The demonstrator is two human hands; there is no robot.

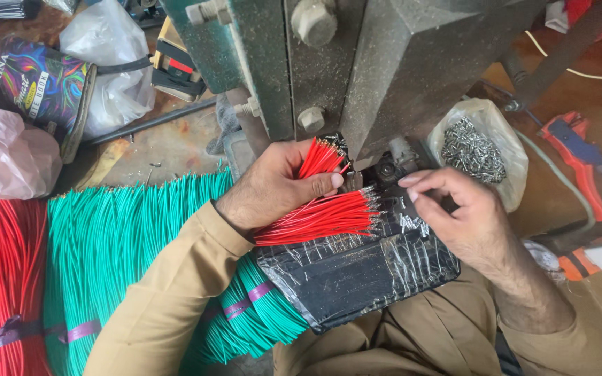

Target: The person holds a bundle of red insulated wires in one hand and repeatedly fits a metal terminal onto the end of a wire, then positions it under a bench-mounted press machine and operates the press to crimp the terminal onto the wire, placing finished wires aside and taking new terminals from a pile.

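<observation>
- Mostly I see a cluttered, rusty bench (pixel 168 143) under a green press (pixel 357 63).
- Left hand (pixel 273 184) is clamped on red wires (pixel 315 212) over a black pad (pixel 357 271).
- Right hand (pixel 454 209), fingers curled, pinches something too small to tell.
- Green wires (pixel 127 244) and a terminal bag (pixel 482 150) flank them.

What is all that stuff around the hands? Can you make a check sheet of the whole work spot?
Surface: black taped pad on the lap, below a green press.
Job's things: red wires, tips toward the press; bag of metal terminals.
Clutter: green wire bundle, red bundle, plastic bags, colourful tin, red crimper.
Hands: left hand grips red wires; right hand pinches at the press, what it holds too small to tell.
Cables: white cord.
Surroundings: rusty brown bench.
</observation>
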